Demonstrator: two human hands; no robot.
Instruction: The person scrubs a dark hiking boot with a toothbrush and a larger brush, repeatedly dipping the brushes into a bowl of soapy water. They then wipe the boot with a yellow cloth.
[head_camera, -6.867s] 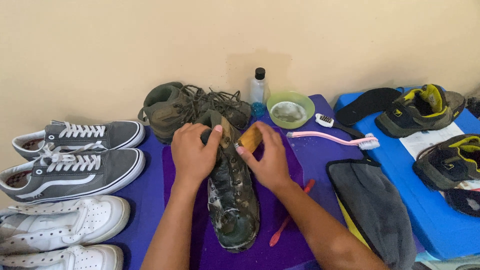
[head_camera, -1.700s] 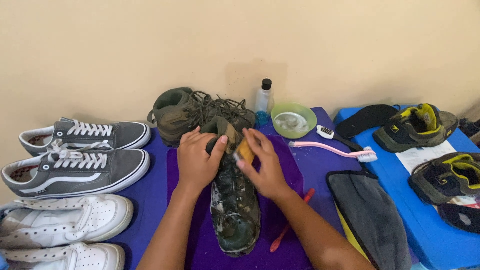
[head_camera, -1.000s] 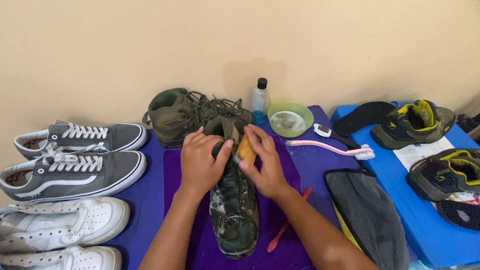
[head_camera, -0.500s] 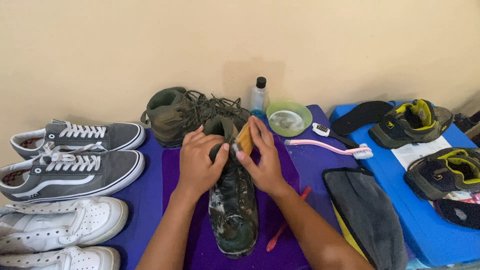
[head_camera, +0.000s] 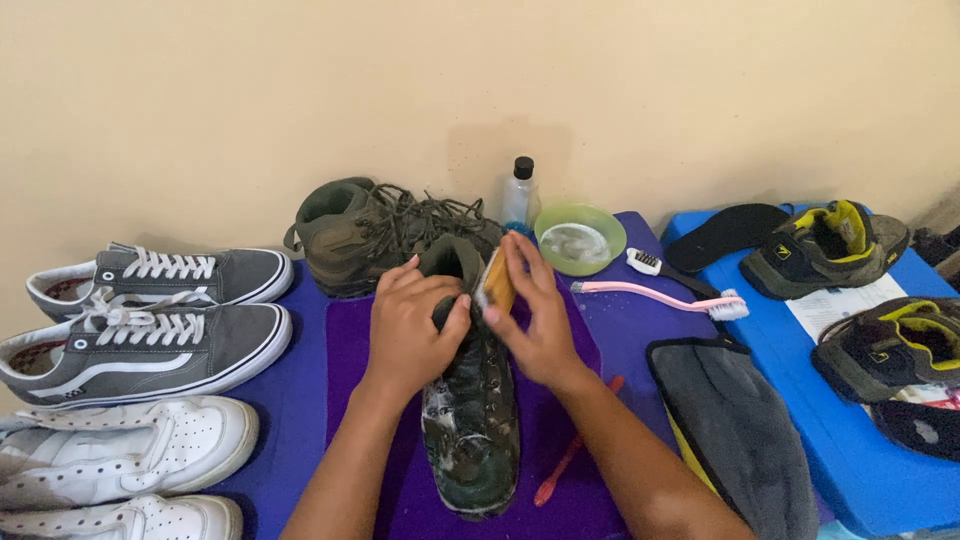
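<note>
A dark green boot (head_camera: 470, 420), wet and soapy, lies on a purple cloth (head_camera: 540, 430) with its toe towards me. My left hand (head_camera: 410, 325) grips its collar from the left. My right hand (head_camera: 535, 320) holds a wooden brush (head_camera: 496, 280) pressed against the boot's upper right side near the collar. The second boot (head_camera: 375, 235) lies on its side just behind, with its laces loose.
Behind stand a clear bottle (head_camera: 520, 195) and a green bowl (head_camera: 579, 238); a pink brush (head_camera: 665, 297) and a small white brush (head_camera: 645, 263) lie right. A red tool (head_camera: 575, 455), grey cloth (head_camera: 735, 430), grey sneakers (head_camera: 150, 310), white sneakers (head_camera: 120, 460), blue mat with dark shoes (head_camera: 830, 240).
The right hand with the brush has shifted slightly along the boot's upper near the collar. The left hand stays on the collar. The view has shifted a little.
</note>
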